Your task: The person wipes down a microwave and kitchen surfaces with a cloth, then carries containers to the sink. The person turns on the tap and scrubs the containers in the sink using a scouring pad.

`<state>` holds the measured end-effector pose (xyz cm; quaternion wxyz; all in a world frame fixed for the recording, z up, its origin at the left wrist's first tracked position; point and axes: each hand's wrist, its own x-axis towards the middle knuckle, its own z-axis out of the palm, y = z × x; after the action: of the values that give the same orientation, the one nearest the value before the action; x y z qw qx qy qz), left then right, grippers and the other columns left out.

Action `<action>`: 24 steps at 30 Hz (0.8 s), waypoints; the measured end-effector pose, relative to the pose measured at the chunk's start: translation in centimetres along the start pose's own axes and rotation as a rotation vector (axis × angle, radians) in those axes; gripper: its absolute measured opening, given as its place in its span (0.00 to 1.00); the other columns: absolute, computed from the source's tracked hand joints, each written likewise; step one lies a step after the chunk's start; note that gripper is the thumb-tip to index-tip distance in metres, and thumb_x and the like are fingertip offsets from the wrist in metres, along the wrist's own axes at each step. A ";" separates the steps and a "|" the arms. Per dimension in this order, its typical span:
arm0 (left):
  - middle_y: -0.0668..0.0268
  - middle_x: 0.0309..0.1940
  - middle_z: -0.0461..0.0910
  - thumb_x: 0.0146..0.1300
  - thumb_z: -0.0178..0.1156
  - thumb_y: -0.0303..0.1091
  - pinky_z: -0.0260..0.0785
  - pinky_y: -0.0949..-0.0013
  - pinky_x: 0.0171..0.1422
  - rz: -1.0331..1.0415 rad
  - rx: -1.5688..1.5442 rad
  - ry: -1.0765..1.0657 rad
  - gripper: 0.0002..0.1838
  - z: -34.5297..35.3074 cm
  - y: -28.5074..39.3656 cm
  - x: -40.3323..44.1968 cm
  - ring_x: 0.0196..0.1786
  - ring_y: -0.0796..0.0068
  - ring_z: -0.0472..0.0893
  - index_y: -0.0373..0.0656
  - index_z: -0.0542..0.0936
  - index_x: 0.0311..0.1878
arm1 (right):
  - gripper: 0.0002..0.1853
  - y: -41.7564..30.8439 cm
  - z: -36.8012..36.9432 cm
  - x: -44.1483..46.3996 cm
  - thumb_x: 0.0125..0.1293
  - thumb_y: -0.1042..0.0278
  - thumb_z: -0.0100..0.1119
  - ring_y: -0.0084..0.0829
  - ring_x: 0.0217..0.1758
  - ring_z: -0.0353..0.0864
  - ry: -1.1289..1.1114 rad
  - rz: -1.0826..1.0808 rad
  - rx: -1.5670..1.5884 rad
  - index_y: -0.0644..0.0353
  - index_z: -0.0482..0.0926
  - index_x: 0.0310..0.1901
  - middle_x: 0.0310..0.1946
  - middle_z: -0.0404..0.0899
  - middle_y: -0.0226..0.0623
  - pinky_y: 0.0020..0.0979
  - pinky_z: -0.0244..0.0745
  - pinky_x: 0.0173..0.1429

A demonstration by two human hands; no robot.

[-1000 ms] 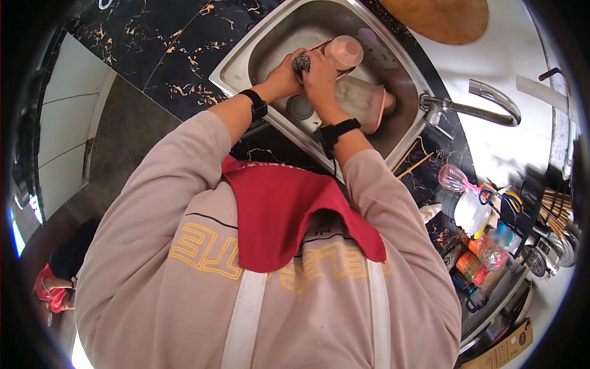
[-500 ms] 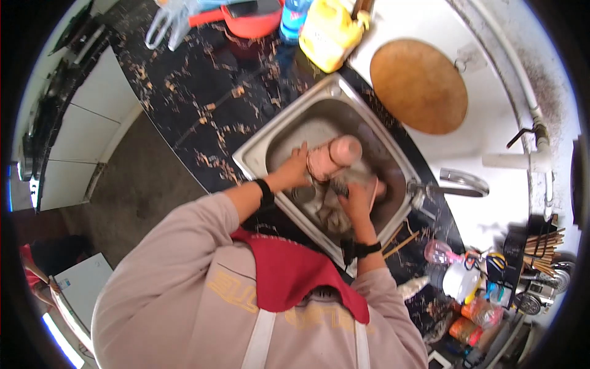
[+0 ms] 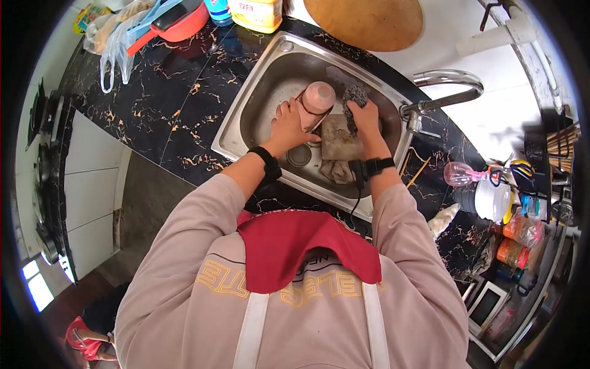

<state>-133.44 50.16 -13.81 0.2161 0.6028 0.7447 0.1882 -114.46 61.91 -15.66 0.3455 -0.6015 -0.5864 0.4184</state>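
Observation:
My left hand grips the side of a pink cylindrical container with a dark band, tilted inside the steel sink. My fingers curve around its lower part, so its base is partly hidden. In my right hand is a dark grey mesh scrubber, just right of the container and apart from it. Below the scrubber a flat greyish-brown piece lies on the sink floor, and beside it a crumpled cloth. The round drain shows below my left hand.
The faucet stands at the sink's right edge, near two chopsticks. A round wooden board, yellow jug and red pan are behind. A spray bottle is at right. Another person is at lower left.
My right hand has moved up and right with the scrubber, away from the lower sink. My left hand stays on the pink container, which now stands more upright. The camera view has shifted.

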 end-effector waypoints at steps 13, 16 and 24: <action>0.46 0.59 0.58 0.34 0.77 0.41 0.67 0.54 0.60 -0.070 0.056 -0.023 0.62 1.6 0.3 0.6 0.59 0.42 0.63 0.35 0.46 0.69 | 0.21 -1.3 4.3 -5.1 0.49 0.69 0.66 0.37 0.42 0.80 0.062 0.320 0.188 0.72 0.77 0.44 0.38 0.81 0.47 0.39 0.73 0.46; 0.46 0.59 0.58 0.36 0.77 0.42 0.70 0.56 0.58 -0.033 0.126 -0.036 0.62 1.7 0.0 0.5 0.60 0.43 0.63 0.31 0.46 0.68 | 0.18 0.1 5.8 -7.4 0.47 0.70 0.66 0.36 0.38 0.81 -0.002 0.272 0.083 0.72 0.79 0.39 0.34 0.82 0.46 0.39 0.73 0.42; 0.44 0.58 0.58 0.37 0.76 0.40 0.69 0.54 0.58 -0.045 0.056 -0.039 0.61 1.1 0.4 0.4 0.59 0.42 0.63 0.32 0.44 0.68 | 0.19 2.5 6.3 -0.3 0.47 0.70 0.67 0.37 0.37 0.80 0.300 0.310 0.412 0.74 0.77 0.39 0.35 0.81 0.48 0.38 0.73 0.41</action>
<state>-132.56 50.67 -14.59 0.2176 0.5953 0.7587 0.1506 -119.17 60.92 -20.45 0.4750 -0.6560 -0.3327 0.4830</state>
